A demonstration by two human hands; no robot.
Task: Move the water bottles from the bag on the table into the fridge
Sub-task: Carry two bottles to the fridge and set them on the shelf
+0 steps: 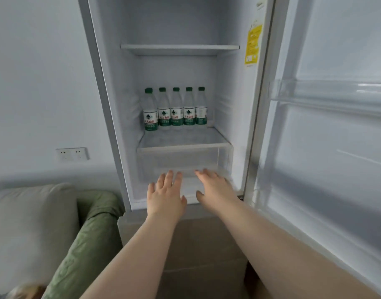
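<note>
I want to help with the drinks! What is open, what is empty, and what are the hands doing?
fridge door: open, swung to the right.
water bottles: five, upright, capped, in a row at the back of the lower shelf.
upper shelf: bare.
clear drawer: looks empty.
left hand: open, holding nothing.
right hand: open, holding nothing.
wall socket: nothing plugged in.

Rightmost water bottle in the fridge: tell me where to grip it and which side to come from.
Grip the rightmost bottle round its clear body above the label, coming from the front-right. It stands upright at the row's end: the next bottle crowds its left side, while its right side and front are free.
</note>
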